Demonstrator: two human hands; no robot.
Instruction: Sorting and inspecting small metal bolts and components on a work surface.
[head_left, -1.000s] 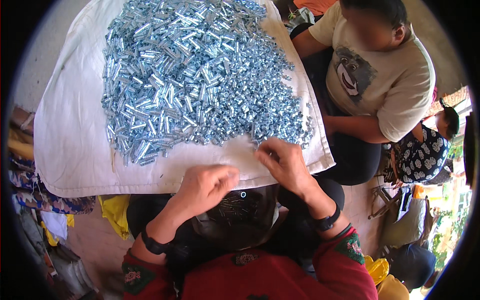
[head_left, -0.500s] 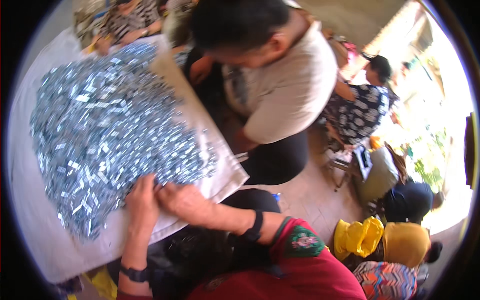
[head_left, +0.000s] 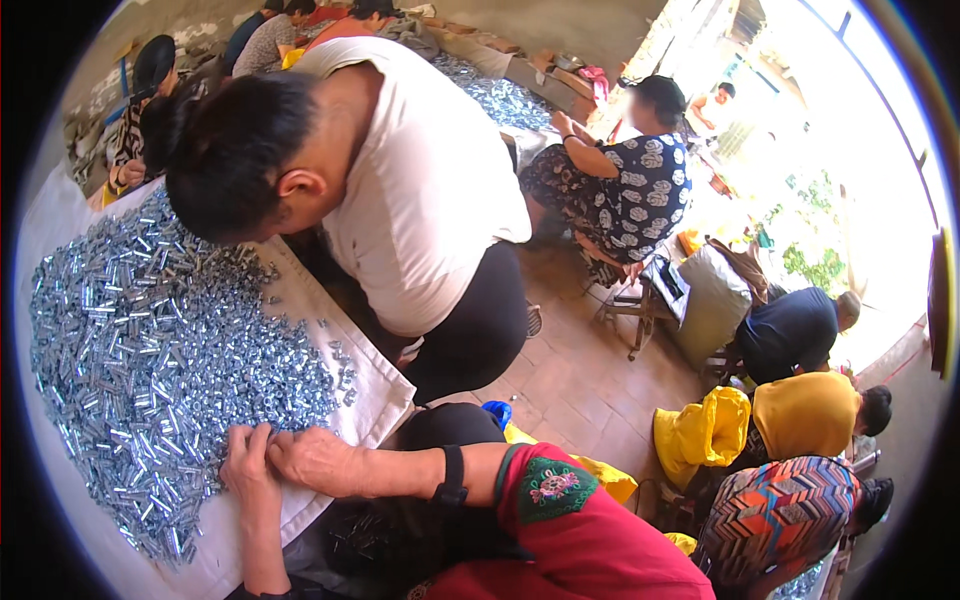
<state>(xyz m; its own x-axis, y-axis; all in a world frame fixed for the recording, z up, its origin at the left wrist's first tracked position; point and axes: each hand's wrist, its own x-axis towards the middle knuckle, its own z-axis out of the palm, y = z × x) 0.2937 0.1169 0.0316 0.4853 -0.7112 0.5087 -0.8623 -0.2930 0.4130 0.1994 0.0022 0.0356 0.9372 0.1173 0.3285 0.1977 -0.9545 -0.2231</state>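
A wide heap of small shiny metal parts (head_left: 150,370), long tubes and short nut-like pieces, covers the white cloth (head_left: 225,540) on the table in front of me. At its near edge, my left hand (head_left: 250,465) and my right hand (head_left: 315,460) meet, fingers curled and nearly touching. Both are closed; whatever lies in the fingers is hidden by the hands themselves. Below them a dark surface over my lap (head_left: 365,535) has a few slim metal pieces on it.
A person in a white shirt (head_left: 425,190) leans over the heap's far right side. Others sit farther off, one in a flowered top (head_left: 635,190). A yellow sack (head_left: 700,435) stands at the right on the tiled floor (head_left: 570,370). A second heap of metal parts (head_left: 505,100) lies at the back.
The view has swung to the right, so the heap and my hands appear farther left and lower. Both hands stay together at the heap's edge. The person in white appears bent farther over it.
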